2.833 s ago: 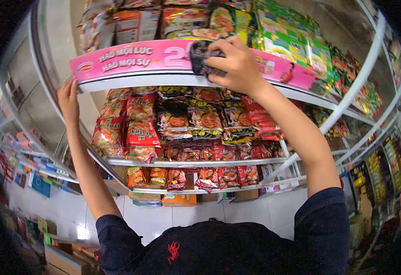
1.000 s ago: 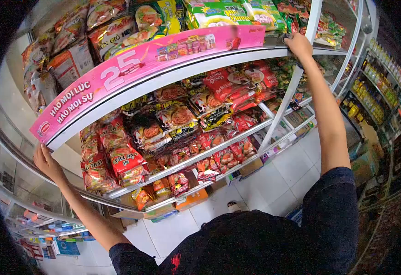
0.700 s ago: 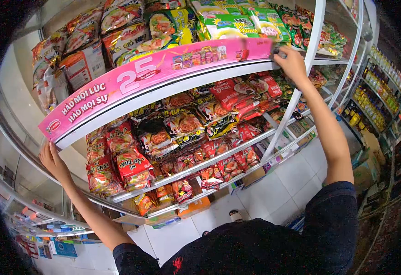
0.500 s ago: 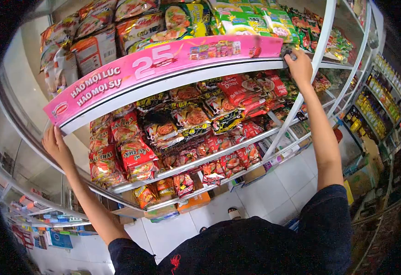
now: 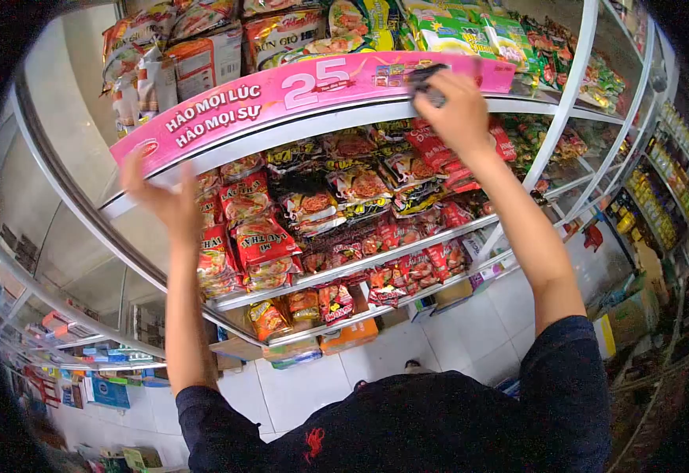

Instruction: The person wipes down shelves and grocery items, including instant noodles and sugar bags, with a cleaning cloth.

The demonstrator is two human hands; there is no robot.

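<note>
A long pink promotional strip with white lettering and a large "25" runs along the white front edge of the upper shelf. Close to its left end my left hand is lifted with the fingers spread, slightly blurred, holding nothing. My right hand is over the right part of the strip, its fingers closed round a small dark roundish object. Motion blur hides what kind of object it is. Directly under the right hand lie red noodle packets.
Noodle packets fill the shelf above the strip. Below are more red packets and dark ones. A slanted white post stands on the right, a glass case on the left. Bottles line shelves at far right.
My right hand has moved left from the strip's right end, carrying the dark object. My left hand has come off the left end and opened. The view has shifted slightly.
</note>
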